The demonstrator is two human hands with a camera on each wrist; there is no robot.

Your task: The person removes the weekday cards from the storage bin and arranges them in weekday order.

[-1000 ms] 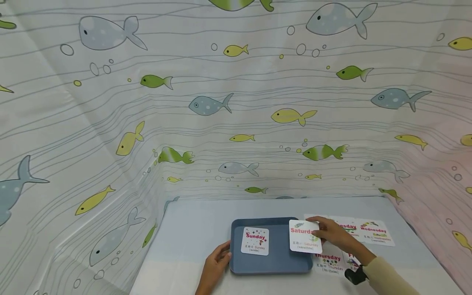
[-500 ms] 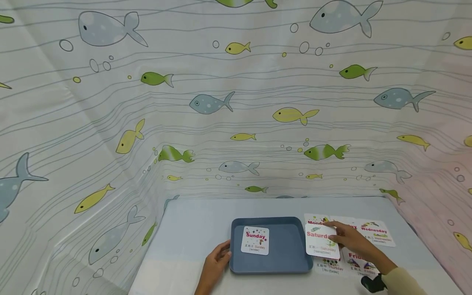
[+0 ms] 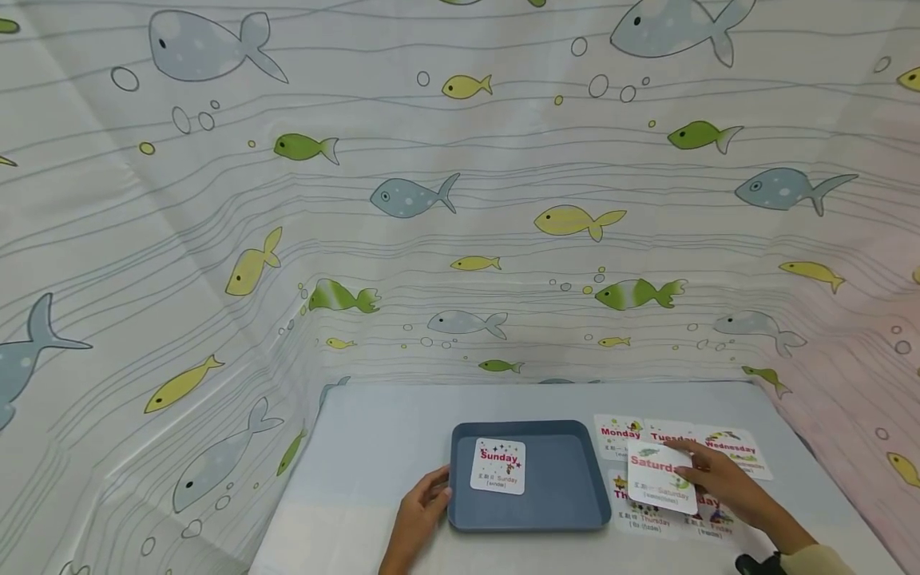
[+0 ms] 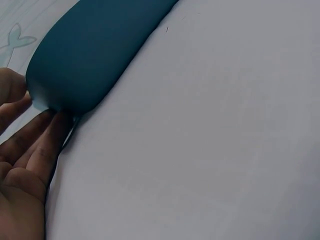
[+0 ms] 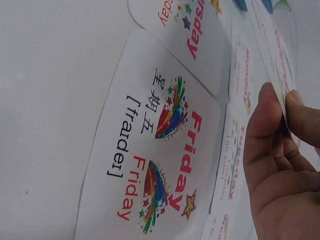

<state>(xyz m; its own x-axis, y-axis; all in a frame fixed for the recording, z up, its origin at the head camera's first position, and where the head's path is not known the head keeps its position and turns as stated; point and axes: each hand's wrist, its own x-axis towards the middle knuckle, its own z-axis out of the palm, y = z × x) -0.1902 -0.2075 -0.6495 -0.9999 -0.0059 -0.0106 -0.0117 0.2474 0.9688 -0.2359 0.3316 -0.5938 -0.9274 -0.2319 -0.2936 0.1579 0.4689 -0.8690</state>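
My right hand (image 3: 729,483) pinches the white Saturday card (image 3: 656,476) by its right edge, thumb and fingers on opposite faces. The card is held tilted over the laid-out cards, and in the right wrist view it shows nearly edge-on. Beneath it lie the Thursday card (image 3: 643,523) and the Friday card (image 5: 150,135), both partly covered in the head view. My left hand (image 3: 417,515) holds the left edge of a blue-grey tray (image 3: 557,487), thumb and fingers about the rim in the left wrist view. Inside the tray's left half lies the Sunday card (image 3: 497,466).
Behind the held card, a row has the Monday card (image 3: 618,433), the Tuesday card (image 3: 664,435) and the Wednesday card (image 3: 733,449). All lie flat on the white table (image 3: 381,447), right of the tray. A fish-print curtain (image 3: 460,231) encloses the table's back and sides.
My right hand has carried the Saturday card rightward, from over the tray's right edge to above the Thursday and Friday cards. My left hand stays at the tray.
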